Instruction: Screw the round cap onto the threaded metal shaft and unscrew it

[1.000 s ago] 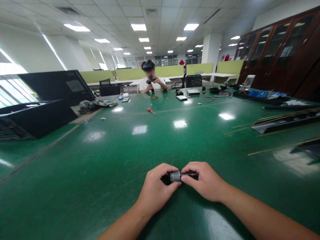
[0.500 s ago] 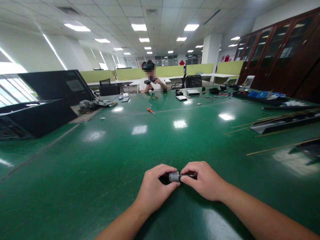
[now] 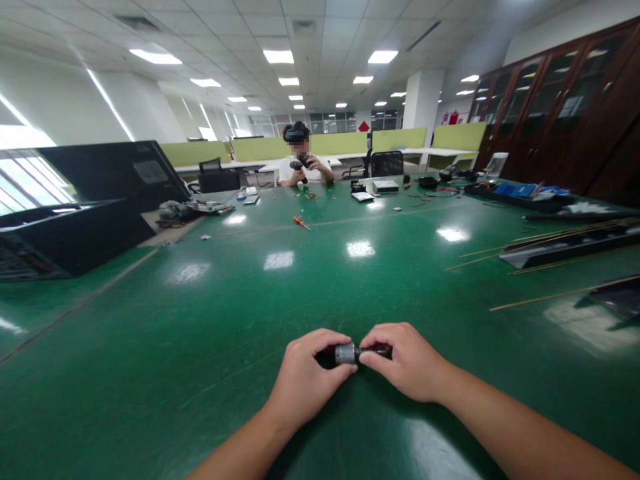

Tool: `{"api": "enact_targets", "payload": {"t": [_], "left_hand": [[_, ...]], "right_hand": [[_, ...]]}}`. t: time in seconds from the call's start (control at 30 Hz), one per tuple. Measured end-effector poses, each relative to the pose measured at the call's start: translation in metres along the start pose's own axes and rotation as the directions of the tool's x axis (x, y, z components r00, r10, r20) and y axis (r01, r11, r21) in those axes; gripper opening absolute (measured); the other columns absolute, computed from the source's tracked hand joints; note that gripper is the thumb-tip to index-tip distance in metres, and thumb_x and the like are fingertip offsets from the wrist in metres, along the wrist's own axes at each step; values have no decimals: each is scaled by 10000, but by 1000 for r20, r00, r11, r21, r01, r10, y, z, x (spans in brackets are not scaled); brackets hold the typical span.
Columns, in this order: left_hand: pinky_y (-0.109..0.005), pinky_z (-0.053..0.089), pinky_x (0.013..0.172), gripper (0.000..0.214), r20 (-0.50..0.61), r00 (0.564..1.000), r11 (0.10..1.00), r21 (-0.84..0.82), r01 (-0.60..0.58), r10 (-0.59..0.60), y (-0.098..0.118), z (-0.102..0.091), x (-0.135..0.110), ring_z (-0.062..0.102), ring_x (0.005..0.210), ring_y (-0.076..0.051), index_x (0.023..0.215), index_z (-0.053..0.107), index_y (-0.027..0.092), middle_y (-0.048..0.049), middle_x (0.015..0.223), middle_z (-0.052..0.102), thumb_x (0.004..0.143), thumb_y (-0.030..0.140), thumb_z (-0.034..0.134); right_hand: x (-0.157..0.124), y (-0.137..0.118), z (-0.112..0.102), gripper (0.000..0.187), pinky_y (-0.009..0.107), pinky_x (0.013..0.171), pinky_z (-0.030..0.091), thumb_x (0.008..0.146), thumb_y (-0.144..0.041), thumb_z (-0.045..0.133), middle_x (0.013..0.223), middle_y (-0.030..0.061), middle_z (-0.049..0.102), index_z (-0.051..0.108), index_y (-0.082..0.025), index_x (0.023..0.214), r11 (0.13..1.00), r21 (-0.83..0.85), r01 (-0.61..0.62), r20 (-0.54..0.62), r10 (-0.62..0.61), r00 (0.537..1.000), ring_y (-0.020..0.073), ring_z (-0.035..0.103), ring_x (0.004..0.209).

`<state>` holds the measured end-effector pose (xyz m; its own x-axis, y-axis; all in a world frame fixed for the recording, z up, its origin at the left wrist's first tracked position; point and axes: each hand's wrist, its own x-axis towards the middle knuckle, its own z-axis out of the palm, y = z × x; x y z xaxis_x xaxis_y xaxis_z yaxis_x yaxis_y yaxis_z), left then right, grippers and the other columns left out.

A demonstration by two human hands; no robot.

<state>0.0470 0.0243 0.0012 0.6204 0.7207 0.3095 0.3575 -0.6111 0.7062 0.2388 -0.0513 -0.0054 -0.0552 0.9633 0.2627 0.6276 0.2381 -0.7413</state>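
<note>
Both my hands meet at a small grey metal cylinder [image 3: 345,354] with a dark, thin shaft [image 3: 384,350] coming out of its right end. Thumb and fingers of my left hand [image 3: 303,377] close round the cylinder from the left, hiding part of its left end. My right hand [image 3: 410,363] pinches the shaft close to where it meets the cylinder; its far end is partly behind my fingers. The piece lies nearly level, just over the green tabletop [image 3: 235,300]. Whether it touches the surface I cannot tell.
Further up the table lies an orange screwdriver [image 3: 301,222]. Thin brass-coloured rods [image 3: 540,301] and dark trays stand at the right. A black panel-like case [image 3: 70,233] is on the left. Across the table a person [image 3: 305,170] holds a dark tool.
The cylinder and my left hand have shifted very slightly left. My grip on both parts looks the same. The person opposite has tilted their tool a little.
</note>
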Motion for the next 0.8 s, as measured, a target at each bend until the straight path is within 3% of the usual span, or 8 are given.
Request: {"api": "enact_targets", "payload": {"t": [0.8], "left_hand": [[-260,495,747,269,-40,999,999,-27,25,-26,-2,-1,0,663,812,-157,884,733,268,39,868,722,655,145,800]], "right_hand": [[-2,-1,-1,75,259,682,397,830,-213,658,808,-8,706,729,-215,854,999,-25,-41,-18,40,999,145,613,749]]}}
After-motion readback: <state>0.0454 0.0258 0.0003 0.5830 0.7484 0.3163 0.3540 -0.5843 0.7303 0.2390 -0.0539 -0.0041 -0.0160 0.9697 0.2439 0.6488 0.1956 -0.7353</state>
